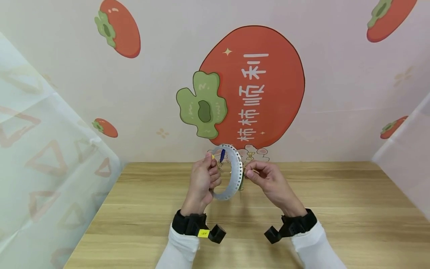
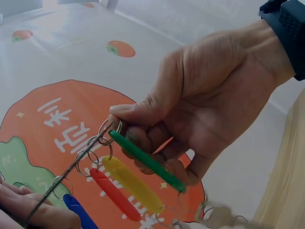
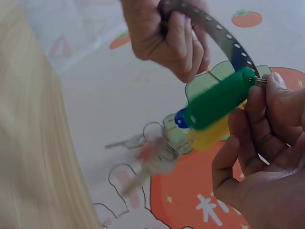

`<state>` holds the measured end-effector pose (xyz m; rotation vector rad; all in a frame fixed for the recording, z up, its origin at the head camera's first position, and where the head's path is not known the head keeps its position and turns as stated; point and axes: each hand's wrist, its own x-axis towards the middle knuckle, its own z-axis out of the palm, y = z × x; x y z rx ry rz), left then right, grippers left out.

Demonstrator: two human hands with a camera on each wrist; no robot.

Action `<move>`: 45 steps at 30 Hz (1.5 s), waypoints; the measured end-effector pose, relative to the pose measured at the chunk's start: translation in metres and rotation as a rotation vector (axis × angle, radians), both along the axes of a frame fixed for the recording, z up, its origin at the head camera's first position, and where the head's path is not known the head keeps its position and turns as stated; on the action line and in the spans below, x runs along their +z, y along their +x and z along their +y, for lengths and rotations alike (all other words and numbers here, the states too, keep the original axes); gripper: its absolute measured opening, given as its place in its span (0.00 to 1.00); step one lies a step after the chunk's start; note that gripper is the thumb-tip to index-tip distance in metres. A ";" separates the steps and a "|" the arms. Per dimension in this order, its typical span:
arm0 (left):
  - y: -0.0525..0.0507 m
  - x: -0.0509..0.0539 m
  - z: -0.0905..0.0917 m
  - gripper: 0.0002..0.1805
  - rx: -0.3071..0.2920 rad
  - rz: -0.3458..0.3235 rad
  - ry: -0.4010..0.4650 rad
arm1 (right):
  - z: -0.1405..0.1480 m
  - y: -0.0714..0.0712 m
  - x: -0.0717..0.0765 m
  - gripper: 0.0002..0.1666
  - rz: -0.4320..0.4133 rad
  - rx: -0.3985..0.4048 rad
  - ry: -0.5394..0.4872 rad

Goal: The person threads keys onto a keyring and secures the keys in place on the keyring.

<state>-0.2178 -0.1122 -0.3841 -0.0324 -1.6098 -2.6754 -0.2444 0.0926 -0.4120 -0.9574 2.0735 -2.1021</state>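
Observation:
A pale round band with a row of holes (image 1: 237, 168) stands upright between the hands. My left hand (image 1: 201, 183) grips it at its left side. Opposite, my right hand (image 1: 273, 183) pinches a small metal split ring at the band's edge between thumb and forefinger. From that ring hangs a green key tag (image 3: 221, 98). In the left wrist view, a yellow key tag (image 2: 131, 183), a red key tag (image 2: 115, 194) and a blue key tag (image 2: 78, 212) hang from further split rings along the band. Blurred keys (image 3: 157, 164) dangle below the tags.
A wood-grain table (image 1: 322, 231) lies under the hands. Behind it rises a pale backdrop (image 1: 336, 93) printed with persimmons and characters. Pale sheets (image 1: 60, 179) slope at both sides. Black wrist cameras (image 1: 216, 233) sit on both wrists.

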 end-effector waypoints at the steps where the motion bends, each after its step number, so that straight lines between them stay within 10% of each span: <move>1: 0.000 0.000 0.000 0.21 -0.004 0.001 0.005 | 0.000 0.000 0.000 0.05 -0.002 0.014 -0.011; 32: 0.002 0.004 0.002 0.21 0.043 -0.008 -0.012 | 0.000 -0.004 -0.002 0.08 0.001 0.157 -0.011; 45: 0.002 0.006 0.000 0.21 0.043 -0.010 -0.035 | -0.002 0.000 -0.001 0.05 0.016 -0.016 0.088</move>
